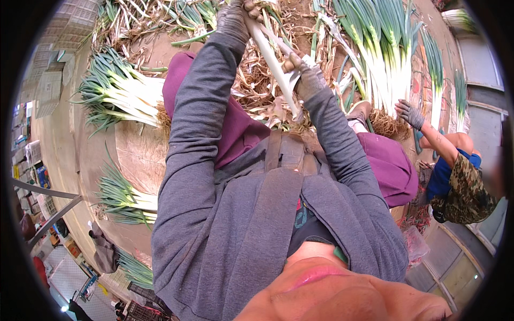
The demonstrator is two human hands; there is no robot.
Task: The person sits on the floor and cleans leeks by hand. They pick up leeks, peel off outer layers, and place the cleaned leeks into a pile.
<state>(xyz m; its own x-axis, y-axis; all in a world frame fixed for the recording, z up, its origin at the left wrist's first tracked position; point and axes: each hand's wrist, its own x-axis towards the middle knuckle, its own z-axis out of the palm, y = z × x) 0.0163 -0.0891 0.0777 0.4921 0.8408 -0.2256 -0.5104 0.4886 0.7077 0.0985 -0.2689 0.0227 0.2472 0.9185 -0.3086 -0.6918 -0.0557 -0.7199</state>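
Observation:
A long green onion [270, 52] slants down between my hands, its white shaft running toward roots near my lap. At the top edge my gloved left hand [245, 16] is closed around the upper stalk, whose leaf end lies out of view. Farther down, my gloved right hand [307, 76] grips a loose outer sheath [295, 76] that stands away from the shaft. The sheath still joins the stalk above. Beneath the onion lies a heap of dry peelings and root scraps [257, 76], between my purple-clad knees.
Bundled green onions [124, 90] lie at left, with a smaller bunch [128, 196] below. Another large bundle [381, 60] lies at right, where another person's gloved hand [410, 113] is beside its roots. Untrimmed onions [140, 16] lie at the top. Plastic crates [50, 90] stand far left.

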